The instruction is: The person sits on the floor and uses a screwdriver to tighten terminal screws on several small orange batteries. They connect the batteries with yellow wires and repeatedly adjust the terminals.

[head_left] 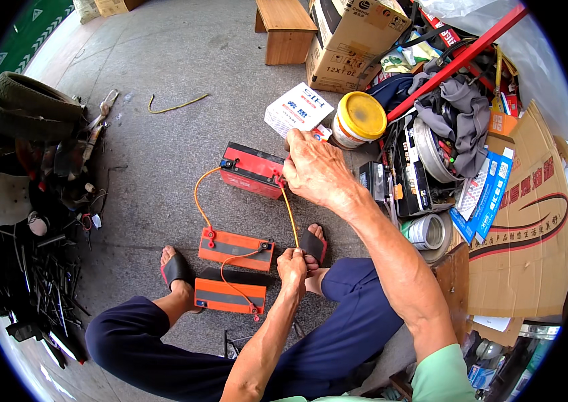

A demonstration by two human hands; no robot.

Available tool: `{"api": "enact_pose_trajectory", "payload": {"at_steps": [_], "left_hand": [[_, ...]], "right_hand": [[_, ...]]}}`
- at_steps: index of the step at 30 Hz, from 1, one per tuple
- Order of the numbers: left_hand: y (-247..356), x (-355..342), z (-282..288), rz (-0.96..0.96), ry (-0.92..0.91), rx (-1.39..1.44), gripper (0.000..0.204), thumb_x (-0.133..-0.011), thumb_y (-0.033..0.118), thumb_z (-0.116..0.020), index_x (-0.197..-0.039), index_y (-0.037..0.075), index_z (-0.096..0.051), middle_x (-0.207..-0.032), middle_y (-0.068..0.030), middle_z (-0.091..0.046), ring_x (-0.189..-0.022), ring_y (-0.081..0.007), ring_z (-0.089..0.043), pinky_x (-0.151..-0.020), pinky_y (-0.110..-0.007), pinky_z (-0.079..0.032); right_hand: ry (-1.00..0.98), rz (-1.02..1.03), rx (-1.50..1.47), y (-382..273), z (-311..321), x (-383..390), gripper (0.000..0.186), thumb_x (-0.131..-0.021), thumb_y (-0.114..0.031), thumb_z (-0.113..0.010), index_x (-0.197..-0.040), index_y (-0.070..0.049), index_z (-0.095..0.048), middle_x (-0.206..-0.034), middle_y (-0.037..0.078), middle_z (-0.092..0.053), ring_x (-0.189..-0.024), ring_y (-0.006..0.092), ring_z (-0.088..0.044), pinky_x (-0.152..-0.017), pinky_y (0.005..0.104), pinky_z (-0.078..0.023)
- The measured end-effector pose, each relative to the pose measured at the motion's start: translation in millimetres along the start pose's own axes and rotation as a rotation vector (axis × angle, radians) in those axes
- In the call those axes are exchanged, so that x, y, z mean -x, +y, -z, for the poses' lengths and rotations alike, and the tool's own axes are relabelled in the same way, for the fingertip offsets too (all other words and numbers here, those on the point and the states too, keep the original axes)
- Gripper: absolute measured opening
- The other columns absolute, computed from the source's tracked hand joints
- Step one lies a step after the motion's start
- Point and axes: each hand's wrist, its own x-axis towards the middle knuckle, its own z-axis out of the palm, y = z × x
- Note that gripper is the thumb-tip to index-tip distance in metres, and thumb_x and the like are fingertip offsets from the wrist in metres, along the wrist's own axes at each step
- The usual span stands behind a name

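A red battery with a black top (247,182) stands on the floor in front of me. Closed at its right-hand terminal is my right hand (320,171); whatever its fingers grip is hidden. From that terminal a yellow wire (291,218) runs down to my left hand (292,268), which pinches it. Another yellow wire (197,195) links the red battery's left terminal to an orange battery with a grey band (233,250). A brownish wire (222,273) joins that one to a second orange battery (229,296), nearer to me.
My sandalled feet flank the batteries. A yellow-lidded tub (359,120), a white box (297,108) and piled clutter (431,154) lie to the right, beside flattened cardboard (521,261). Tyres (33,107) and metal scraps (49,281) occupy the left. A loose yellow wire (180,105) lies ahead.
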Motion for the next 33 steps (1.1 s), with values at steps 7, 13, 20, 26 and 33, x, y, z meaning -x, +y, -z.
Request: {"api": "enact_pose_trajectory", "payload": {"at_steps": [7,13,20,26,33], "left_hand": [[1.7,2.5,5.0,-0.020,0.004,0.030,0.022,-0.095,0.014,-0.039,-0.091,-0.003,-0.053,-0.065,-0.0062,-0.057,-0.048,-0.0129,-0.055,-0.042,-0.027,-0.045],[-2.2,5.4,-2.4,-0.072,0.031,0.023,0.021,-0.091,0.018,-0.051,-0.097,-0.003,-0.051,-0.070,-0.0080,-0.059,-0.054,-0.0137,-0.057,-0.047,-0.028,-0.047],[-19.9,0.3,1.0,-0.490,0.182,-0.455,0.048,-0.085,0.014,-0.054,-0.126,-0.004,-0.038,-0.095,-0.0215,-0.060,-0.078,-0.0307,-0.063,-0.065,-0.040,-0.052],[23.9,4.6,-14.3,-0.658,0.092,-0.839,0.070,-0.082,0.013,-0.054,-0.144,0.006,-0.020,-0.099,-0.0269,-0.053,-0.086,-0.0435,-0.059,-0.073,-0.049,-0.049],[68.7,-46.6,-18.1,-0.699,0.149,-0.996,0.072,-0.080,0.009,-0.054,-0.143,0.006,-0.018,-0.103,-0.0309,-0.051,-0.088,-0.0489,-0.057,-0.075,-0.054,-0.047]], "right_hand": [[-0.272,-0.236,0.030,-9.7,18.4,-7.7,0.031,-0.087,-0.029,-0.053,-0.076,0.000,-0.060,-0.062,0.018,-0.063,-0.060,0.0346,-0.065,-0.059,0.0435,-0.052],[-0.080,-0.118,0.038,3.4,3.0,-0.5,0.028,-0.089,-0.027,-0.053,-0.083,0.000,-0.054,-0.065,0.020,-0.061,-0.063,0.0375,-0.063,-0.060,0.0464,-0.050],[-0.454,-0.260,-0.043,-15.3,23.2,-14.1,0.026,-0.085,-0.021,-0.053,-0.094,0.003,-0.047,-0.081,0.025,-0.061,-0.074,0.0395,-0.062,-0.065,0.0478,-0.050],[-0.096,-0.062,-0.017,4.5,-0.4,3.4,0.026,-0.087,-0.024,-0.054,-0.092,0.001,-0.048,-0.069,0.020,-0.061,-0.066,0.0370,-0.063,-0.063,0.0459,-0.051],[-0.258,-0.135,0.032,-0.6,8.6,-5.1,0.024,-0.087,-0.021,-0.054,-0.094,0.002,-0.053,-0.063,0.019,-0.062,-0.062,0.0349,-0.065,-0.059,0.0451,-0.050]]}}
